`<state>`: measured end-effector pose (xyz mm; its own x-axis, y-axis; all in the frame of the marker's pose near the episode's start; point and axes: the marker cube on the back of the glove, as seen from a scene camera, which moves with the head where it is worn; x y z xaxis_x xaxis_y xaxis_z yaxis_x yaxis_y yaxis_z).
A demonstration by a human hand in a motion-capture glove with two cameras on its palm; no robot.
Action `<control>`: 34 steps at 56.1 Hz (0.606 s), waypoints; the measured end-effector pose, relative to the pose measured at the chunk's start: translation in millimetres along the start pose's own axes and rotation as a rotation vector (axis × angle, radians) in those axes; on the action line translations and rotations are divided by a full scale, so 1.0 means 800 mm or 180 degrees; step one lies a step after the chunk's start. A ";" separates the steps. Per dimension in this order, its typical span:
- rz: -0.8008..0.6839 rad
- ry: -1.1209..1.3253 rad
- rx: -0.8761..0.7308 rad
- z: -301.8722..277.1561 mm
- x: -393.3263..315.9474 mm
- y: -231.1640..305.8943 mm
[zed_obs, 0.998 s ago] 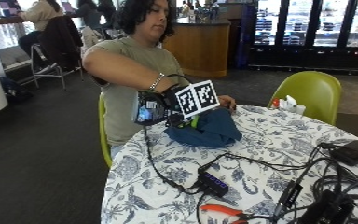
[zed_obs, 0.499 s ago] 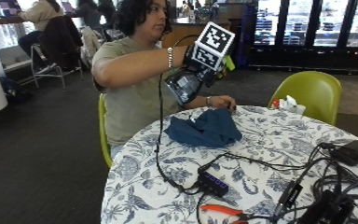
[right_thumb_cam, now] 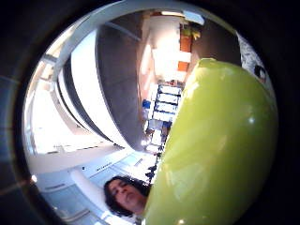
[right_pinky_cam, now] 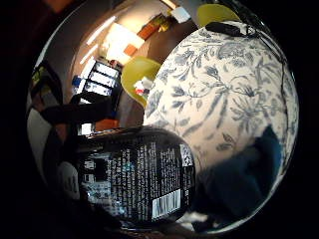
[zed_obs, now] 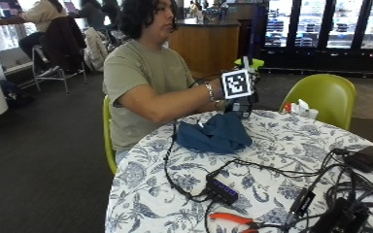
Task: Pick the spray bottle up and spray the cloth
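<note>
I have the dark, green-topped plastic spray bottle (zed_obs: 245,85) lifted, fingers of my gloved right hand (zed_obs: 237,99) wrapped round it, above the tabletop's far edge; the crumpled blue cloth (zed_obs: 213,134) awaits spraying.

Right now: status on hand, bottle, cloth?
Right hand grips bottle, held up above table. Cloth bunched on table below hand. Nothing between bottle and cloth.
</note>
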<state>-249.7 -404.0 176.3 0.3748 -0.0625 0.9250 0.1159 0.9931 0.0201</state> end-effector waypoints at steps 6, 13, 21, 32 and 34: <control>-0.0060 -0.0088 0.0226 0.037 0.034 -0.010; -0.0211 -0.0005 0.0489 0.058 0.065 -0.023; -0.0309 -0.0093 0.0718 0.074 0.069 -0.047; -0.0318 -0.0048 0.0816 0.080 0.083 -0.104; -0.0307 -0.0060 0.0839 0.079 0.085 -0.114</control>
<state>-292.9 -492.3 261.1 0.3561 -0.1584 0.9209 -0.0941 0.9744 0.2040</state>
